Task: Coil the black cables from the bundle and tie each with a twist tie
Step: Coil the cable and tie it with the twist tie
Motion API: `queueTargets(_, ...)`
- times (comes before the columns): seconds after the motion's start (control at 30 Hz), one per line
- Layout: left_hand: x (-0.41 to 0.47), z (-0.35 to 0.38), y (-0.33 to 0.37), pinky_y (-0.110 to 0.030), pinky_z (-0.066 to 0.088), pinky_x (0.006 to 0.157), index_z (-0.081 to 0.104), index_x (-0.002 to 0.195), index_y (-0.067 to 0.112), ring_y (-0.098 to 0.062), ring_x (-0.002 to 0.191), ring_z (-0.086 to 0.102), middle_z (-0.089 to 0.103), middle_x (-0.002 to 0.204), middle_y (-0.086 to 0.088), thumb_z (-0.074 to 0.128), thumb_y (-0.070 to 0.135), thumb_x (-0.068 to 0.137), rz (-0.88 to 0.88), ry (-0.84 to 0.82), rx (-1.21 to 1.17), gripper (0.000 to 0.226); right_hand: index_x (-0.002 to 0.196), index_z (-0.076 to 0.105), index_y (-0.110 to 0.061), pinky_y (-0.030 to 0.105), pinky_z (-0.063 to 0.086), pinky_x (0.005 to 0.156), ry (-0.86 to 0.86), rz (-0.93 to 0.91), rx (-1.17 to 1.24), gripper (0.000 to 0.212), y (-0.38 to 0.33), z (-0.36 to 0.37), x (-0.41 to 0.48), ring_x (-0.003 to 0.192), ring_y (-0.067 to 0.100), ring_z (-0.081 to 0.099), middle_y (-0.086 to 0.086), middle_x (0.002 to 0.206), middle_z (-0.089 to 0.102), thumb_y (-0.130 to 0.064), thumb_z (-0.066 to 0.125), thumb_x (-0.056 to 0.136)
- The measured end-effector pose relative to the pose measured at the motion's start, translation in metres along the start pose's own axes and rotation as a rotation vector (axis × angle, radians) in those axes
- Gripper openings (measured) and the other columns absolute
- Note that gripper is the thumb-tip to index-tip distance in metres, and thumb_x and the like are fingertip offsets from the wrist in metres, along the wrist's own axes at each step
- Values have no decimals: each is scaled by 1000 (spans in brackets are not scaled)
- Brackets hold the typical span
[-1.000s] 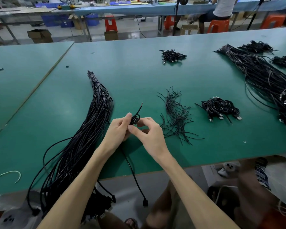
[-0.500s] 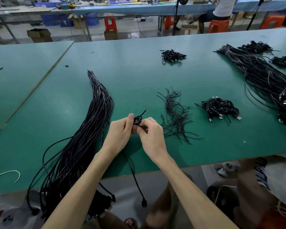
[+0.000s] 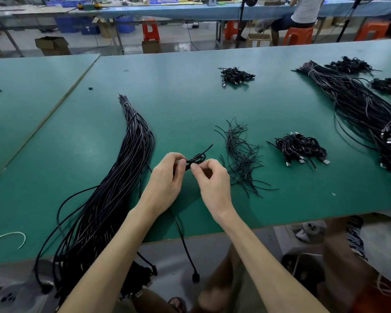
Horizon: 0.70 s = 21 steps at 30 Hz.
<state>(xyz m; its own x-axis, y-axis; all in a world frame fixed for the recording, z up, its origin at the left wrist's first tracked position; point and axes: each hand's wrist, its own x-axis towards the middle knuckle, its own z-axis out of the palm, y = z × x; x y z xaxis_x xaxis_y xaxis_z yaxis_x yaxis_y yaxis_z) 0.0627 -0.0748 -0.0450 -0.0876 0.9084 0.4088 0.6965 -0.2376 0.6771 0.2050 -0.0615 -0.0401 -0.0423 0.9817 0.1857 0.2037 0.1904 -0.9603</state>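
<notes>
- A small coil [image 3: 196, 159] of black cable is held just above the green table [image 3: 190, 100], pinched between the left hand [image 3: 167, 177] and the right hand [image 3: 212, 184], whose fingertips meet at its near side.
- The left hand is closed round the coil's left end; the right hand is nearly closed, thumb and forefinger nipped on the coil or on a tie there, which cannot be told.
- The coil's long axis runs left-near to right-far, with a free end [image 3: 209, 146] pointing up and right, away from both hands.
- The rest of the same cable is seen hanging below the left hand over the table edge, its plug [image 3: 195, 277] dangling clear.
- The loose twist ties [image 3: 242, 157] lie just right of the right hand, which is judged the nearer to them.
- The long bundle [image 3: 122, 177] lies to the left, close beside the left wrist.
- Finished coils [image 3: 299, 147] lie further right; open table is left between them and the ties.
</notes>
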Motion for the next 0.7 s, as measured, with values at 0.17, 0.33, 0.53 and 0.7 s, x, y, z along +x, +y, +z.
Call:
queueTargets(0.17,-2,1,0,-29,50,83,54,139,12,-9,90,58,51,115,4,47,26,108,126,-114,83,35,88,64,-4,36,52,78,-1,48,99,21,2,-2,1,83,26,60,14,89,66,-21,68,99)
queueTargets(0.33,-4,1,6,-49,54,82,44,149,17,-27,99,62,51,128,3,36,32,109,133,-155,160,43,90,65,-4,39,54,81,-22,60,114,19,2,-3,2,88,30,63,15,92,67,-21,66,100)
queueTargets(0.53,-7,0,13,-41,44,61,51,133,4,-28,74,55,51,104,-6,34,28,110,134,-96,293,38,91,65,-5,31,53,76,-61,53,139,16,3,-3,0,83,25,62,14,90,67,-18,66,100)
queueTargets(0.7,-6,-1,11,-40,43,61,54,115,8,-26,69,55,54,98,-3,32,28,110,125,-102,300,30,90,64,-6,18,48,71,-91,41,148,14,3,-4,1,76,7,57,11,88,67,-16,67,100)
